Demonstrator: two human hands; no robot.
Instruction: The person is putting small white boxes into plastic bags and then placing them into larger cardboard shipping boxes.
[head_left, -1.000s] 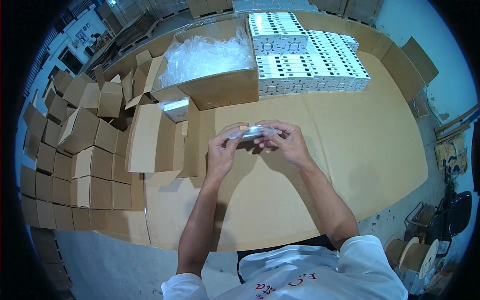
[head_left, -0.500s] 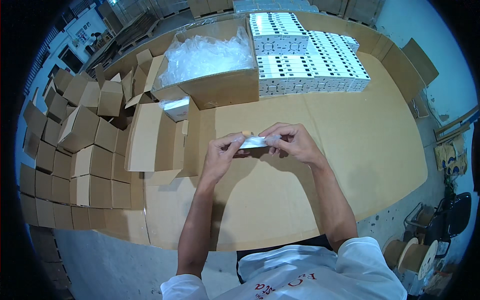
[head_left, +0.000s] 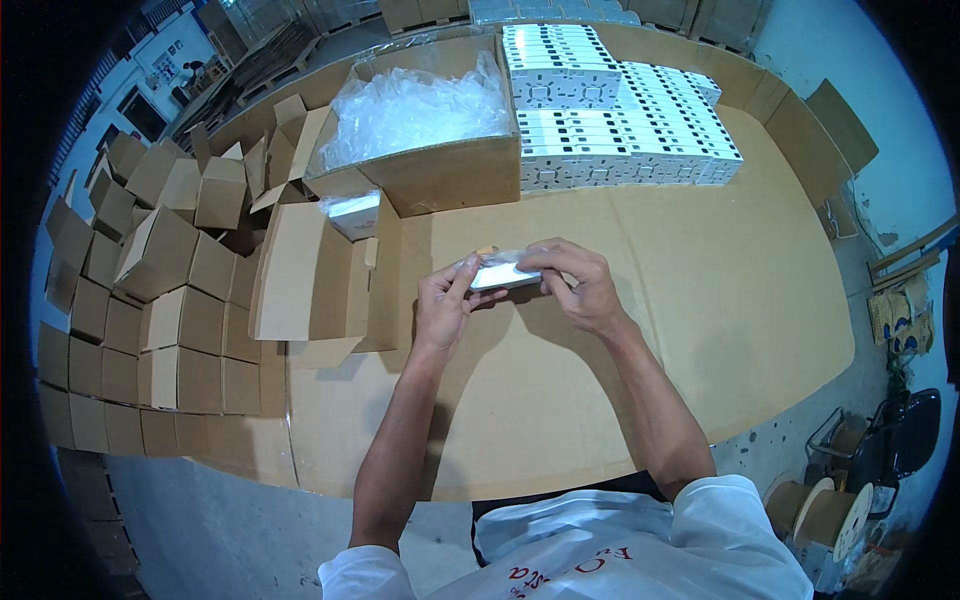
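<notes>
Bagged white box [head_left: 503, 274] held between both hands.

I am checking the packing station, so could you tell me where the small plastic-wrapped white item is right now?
In the head view it sits mid-frame above the cardboard-covered table, held between the left hand and right hand: small plastic-wrapped white item, just right of the open carton.

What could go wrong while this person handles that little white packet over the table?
The small white packet is pinched only by fingertips of the left hand and right hand, so it might slip onto the cardboard-covered table. Its clear wrap could perhaps tear. An elbow might nudge the open small carton beside it.
</notes>
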